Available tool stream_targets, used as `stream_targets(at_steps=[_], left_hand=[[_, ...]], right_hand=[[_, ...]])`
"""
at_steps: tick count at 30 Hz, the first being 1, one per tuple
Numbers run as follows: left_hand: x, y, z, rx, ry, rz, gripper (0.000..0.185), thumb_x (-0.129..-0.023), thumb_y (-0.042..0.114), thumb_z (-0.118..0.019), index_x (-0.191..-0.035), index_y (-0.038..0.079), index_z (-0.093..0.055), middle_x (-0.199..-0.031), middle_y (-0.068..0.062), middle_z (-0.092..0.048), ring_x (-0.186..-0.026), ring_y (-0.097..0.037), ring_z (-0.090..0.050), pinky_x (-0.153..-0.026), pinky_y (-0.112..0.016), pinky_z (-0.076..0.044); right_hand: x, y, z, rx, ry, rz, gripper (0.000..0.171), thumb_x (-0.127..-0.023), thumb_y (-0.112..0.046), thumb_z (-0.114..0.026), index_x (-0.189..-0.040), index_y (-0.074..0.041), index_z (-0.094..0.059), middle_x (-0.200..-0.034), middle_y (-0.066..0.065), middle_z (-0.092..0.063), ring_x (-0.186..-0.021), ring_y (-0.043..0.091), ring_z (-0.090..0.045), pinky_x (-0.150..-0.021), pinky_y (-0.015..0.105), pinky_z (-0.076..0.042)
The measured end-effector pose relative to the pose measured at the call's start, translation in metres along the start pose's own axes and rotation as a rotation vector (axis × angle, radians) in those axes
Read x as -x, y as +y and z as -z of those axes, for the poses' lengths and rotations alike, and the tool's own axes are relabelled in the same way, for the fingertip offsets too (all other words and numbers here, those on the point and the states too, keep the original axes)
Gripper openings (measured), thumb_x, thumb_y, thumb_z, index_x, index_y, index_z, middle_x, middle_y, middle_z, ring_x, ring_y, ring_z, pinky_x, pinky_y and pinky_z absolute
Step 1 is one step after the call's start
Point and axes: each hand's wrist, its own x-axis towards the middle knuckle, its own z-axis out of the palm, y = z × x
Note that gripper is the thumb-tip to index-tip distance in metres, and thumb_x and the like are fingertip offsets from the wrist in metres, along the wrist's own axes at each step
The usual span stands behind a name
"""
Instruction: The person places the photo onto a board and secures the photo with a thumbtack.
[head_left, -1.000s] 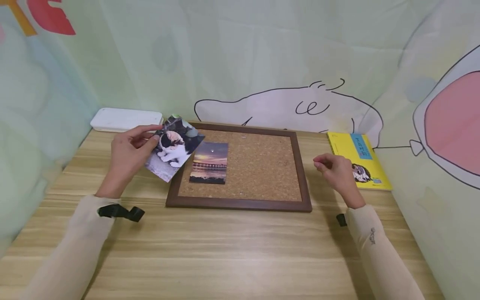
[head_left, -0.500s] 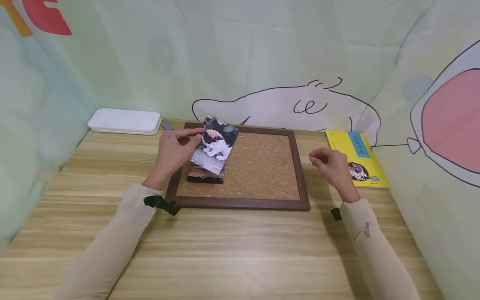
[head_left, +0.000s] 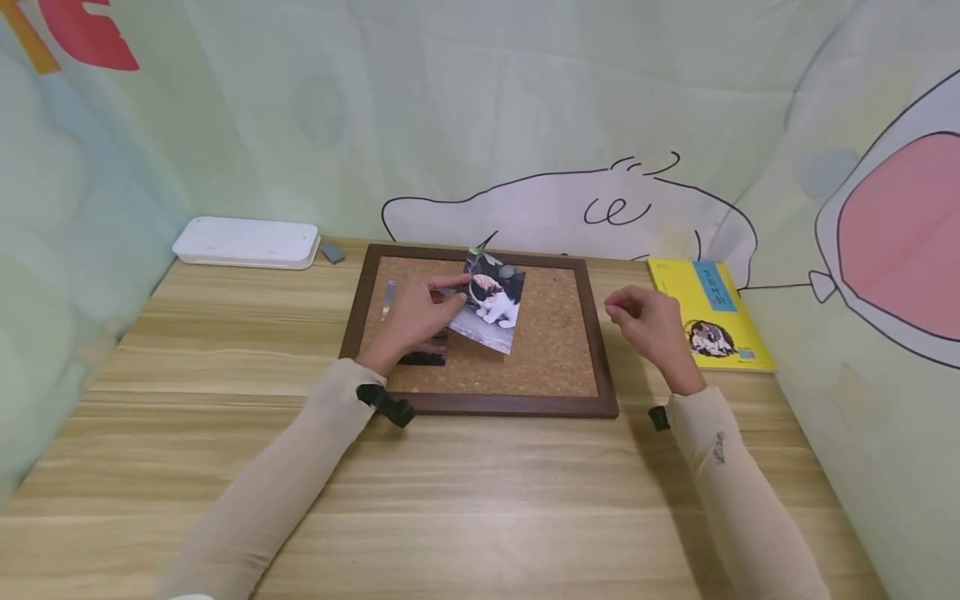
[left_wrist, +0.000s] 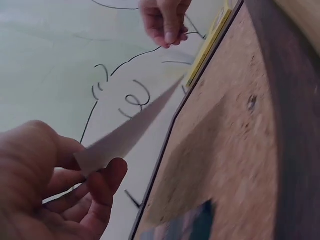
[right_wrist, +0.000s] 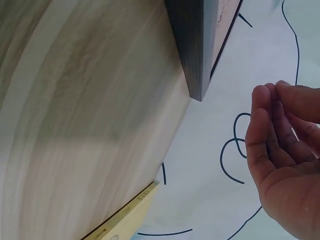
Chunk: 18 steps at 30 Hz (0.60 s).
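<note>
Positioning step. Left hand (head_left: 411,321) pinches cat photo (head_left: 495,310) above corkboard (head_left: 555,350). Right hand (head_left: 647,329), beside the frame, fingertips together, contents indiscernible. Next, judged: lay photo flat, pin it.

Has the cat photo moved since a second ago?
Yes. The cat photo, pinched in the left hand, went rightward from the cork board's left frame edge to over its middle.
</note>
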Motion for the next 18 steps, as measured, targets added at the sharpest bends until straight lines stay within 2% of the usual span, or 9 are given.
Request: stream_targets(at_steps=[2,4,8,11,13,15,17,18], left_hand=[[-0.002,0.001,-0.01,0.0,-0.029,0.016,0.034,-0.091,0.017,-0.068,-0.124,0.017,-0.073,-0.056,0.003,-0.048,-0.049,-0.009,-0.041,-0.043,-0.023,-0.032],[-0.004,0.001,-0.019,0.012,-0.051,0.025,0.034,-0.091,0.016,-0.067,-0.124,0.017,-0.073,-0.049,0.006,-0.037,-0.044,-0.008,-0.034,-0.042,-0.023,-0.028],[-0.007,0.003,-0.036,0.05,-0.066,0.049,0.034,-0.091,0.016,-0.068,-0.124,0.016,-0.073,-0.048,0.01,-0.042,-0.043,-0.006,-0.035,-0.042,-0.023,-0.029],[-0.008,0.006,-0.049,0.054,-0.068,0.049,0.035,-0.09,0.018,-0.069,-0.125,0.015,-0.073,-0.051,0.003,-0.049,-0.045,-0.008,-0.039,-0.043,-0.023,-0.031],[-0.008,0.007,-0.056,0.06,-0.073,0.044,0.036,-0.09,0.018,-0.07,-0.126,0.014,-0.072,-0.062,-0.003,-0.064,-0.051,-0.007,-0.052,-0.048,-0.022,-0.037],[-0.008,0.008,-0.063,0.061,-0.076,0.04,0.038,-0.09,0.018,-0.07,-0.127,0.012,-0.07,-0.083,-0.011,-0.075,-0.064,-0.008,-0.064,-0.055,-0.019,-0.044],[-0.009,0.008,-0.069,0.062,-0.082,0.048,0.04,-0.091,0.018,-0.07,-0.13,0.012,-0.068,-0.108,-0.014,-0.075,-0.071,-0.011,-0.067,-0.059,-0.02,-0.046],[-0.01,0.008,-0.072,0.051,-0.084,0.047,0.041,-0.091,0.018,-0.07,-0.131,0.013,-0.067,-0.111,-0.015,-0.074,-0.072,-0.011,-0.067,-0.06,-0.02,-0.046]], right_hand=[[-0.003,-0.002,0.0,-0.003,0.004,0.011,0.011,-0.096,-0.015,-0.069,-0.1,-0.006,-0.074,-0.091,0.01,-0.073,-0.076,0.023,-0.065,-0.066,0.032,-0.049],[-0.005,-0.004,0.0,-0.009,-0.001,0.014,0.011,-0.096,-0.015,-0.069,-0.101,-0.006,-0.074,-0.092,0.01,-0.073,-0.078,0.022,-0.065,-0.068,0.033,-0.05],[-0.009,-0.009,-0.001,-0.027,-0.019,-0.003,0.011,-0.095,-0.014,-0.069,-0.102,-0.007,-0.073,-0.094,0.01,-0.073,-0.08,0.022,-0.066,-0.072,0.036,-0.052],[-0.011,-0.013,-0.002,-0.043,-0.039,-0.025,0.012,-0.096,-0.014,-0.069,-0.104,-0.007,-0.073,-0.096,0.01,-0.073,-0.083,0.023,-0.066,-0.075,0.037,-0.052],[-0.012,-0.016,-0.002,-0.053,-0.051,-0.04,0.012,-0.095,-0.014,-0.069,-0.104,-0.007,-0.073,-0.097,0.01,-0.073,-0.084,0.024,-0.066,-0.076,0.038,-0.052],[-0.013,-0.02,-0.003,-0.061,-0.062,-0.053,0.013,-0.096,-0.016,-0.069,-0.105,-0.007,-0.073,-0.098,0.01,-0.073,-0.085,0.024,-0.065,-0.077,0.038,-0.052],[-0.014,-0.023,-0.003,-0.07,-0.066,-0.063,0.014,-0.096,-0.017,-0.069,-0.105,-0.008,-0.073,-0.099,0.01,-0.073,-0.085,0.024,-0.065,-0.076,0.038,-0.051],[-0.015,-0.024,-0.003,-0.072,-0.068,-0.067,0.014,-0.096,-0.017,-0.07,-0.105,-0.008,-0.073,-0.099,0.01,-0.073,-0.085,0.024,-0.065,-0.076,0.039,-0.051]])
